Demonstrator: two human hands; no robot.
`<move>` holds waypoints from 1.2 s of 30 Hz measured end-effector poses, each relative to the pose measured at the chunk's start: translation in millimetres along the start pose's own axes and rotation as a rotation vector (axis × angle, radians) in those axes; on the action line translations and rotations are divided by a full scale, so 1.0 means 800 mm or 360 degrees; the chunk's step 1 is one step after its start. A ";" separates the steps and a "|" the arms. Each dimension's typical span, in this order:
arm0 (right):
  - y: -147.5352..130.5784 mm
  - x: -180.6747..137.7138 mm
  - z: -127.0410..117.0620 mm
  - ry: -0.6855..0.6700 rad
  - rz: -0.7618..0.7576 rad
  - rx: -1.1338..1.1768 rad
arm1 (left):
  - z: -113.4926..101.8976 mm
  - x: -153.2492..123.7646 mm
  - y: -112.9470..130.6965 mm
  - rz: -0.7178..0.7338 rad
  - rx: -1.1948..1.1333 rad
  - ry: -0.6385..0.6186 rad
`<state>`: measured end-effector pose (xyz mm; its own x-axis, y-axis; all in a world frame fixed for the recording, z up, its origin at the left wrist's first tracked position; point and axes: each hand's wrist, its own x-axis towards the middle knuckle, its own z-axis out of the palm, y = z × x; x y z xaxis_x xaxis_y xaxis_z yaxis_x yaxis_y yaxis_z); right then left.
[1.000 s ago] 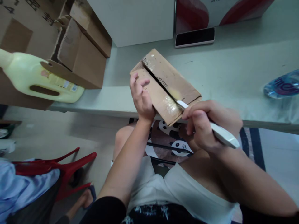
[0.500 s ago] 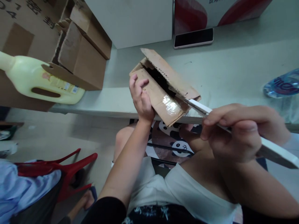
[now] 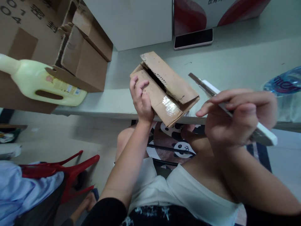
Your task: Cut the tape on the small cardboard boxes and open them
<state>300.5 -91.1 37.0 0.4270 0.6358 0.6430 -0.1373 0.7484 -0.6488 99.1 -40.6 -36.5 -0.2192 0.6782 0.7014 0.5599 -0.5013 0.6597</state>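
A small brown cardboard box (image 3: 164,89) with clear tape sits at the near edge of the pale table (image 3: 235,62). Its top seam is split and one flap stands slightly raised. My left hand (image 3: 141,100) grips the box's left side, fingers curled over the flap. My right hand (image 3: 237,117) is closed around a white utility knife (image 3: 225,105), held in the air to the right of the box. The blade points up and left and is clear of the cardboard.
Large open cardboard boxes (image 3: 77,53) stand at the back left, with a yellow jug (image 3: 44,84) lying beside them. A phone (image 3: 193,38) lies at the back, a water bottle (image 3: 283,83) at the right edge. A red chair (image 3: 63,172) and another person's sleeve (image 3: 21,188) show lower left.
My right hand drew the knife out of the box's seam and lifted it away to the right. The box's flap sprang up along the cut; my left hand stayed put.
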 end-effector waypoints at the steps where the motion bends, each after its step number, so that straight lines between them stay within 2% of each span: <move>1: 0.002 0.000 -0.001 -0.0022 -0.0065 -0.0074 | 0.000 0.000 -0.001 0.0011 0.0021 -0.0008; 4: 0.009 0.003 -0.013 -0.0206 -0.0182 -0.0433 | -0.002 0.000 -0.007 0.0036 0.0074 -0.0030; 8: 0.030 0.010 -0.030 -0.0562 0.0000 -0.0855 | -0.011 0.004 0.000 0.0038 0.0118 -0.0064; 10: 0.042 0.011 -0.034 -0.0644 0.0138 -0.0918 | -0.018 0.008 0.019 0.0055 0.0171 -0.0047; 12: 0.050 0.010 -0.035 -0.0660 0.0217 -0.0910 | -0.024 0.014 0.046 0.0176 0.0244 -0.0088; 15: 0.055 0.006 -0.033 -0.0677 0.0256 -0.0878 | -0.027 0.023 0.089 0.0355 0.0250 -0.0333; 18: 0.054 0.003 -0.030 -0.0669 0.0303 -0.0830 | -0.023 0.030 0.114 0.0388 0.0257 -0.0553; 22: 0.052 0.002 -0.029 -0.0686 0.0428 -0.0805 | -0.014 0.031 0.114 0.0294 0.0291 -0.0698; 26: 0.050 0.004 -0.029 -0.0710 0.0499 -0.0817 | -0.012 0.029 0.109 0.0311 0.0338 -0.0717; 30: 0.050 0.003 -0.027 -0.0683 0.0524 -0.0818 | -0.013 0.027 0.110 0.0203 0.0405 -0.0748; 36: 0.052 0.002 -0.028 -0.0676 0.0500 -0.0834 | -0.013 0.025 0.103 0.0184 0.0290 -0.0696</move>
<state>315.1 -63.5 2.0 0.0412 0.9028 0.4280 0.2933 0.3986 -0.8689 132.3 -74.3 34.8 0.1870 0.8056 0.5622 0.7002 -0.5107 0.4989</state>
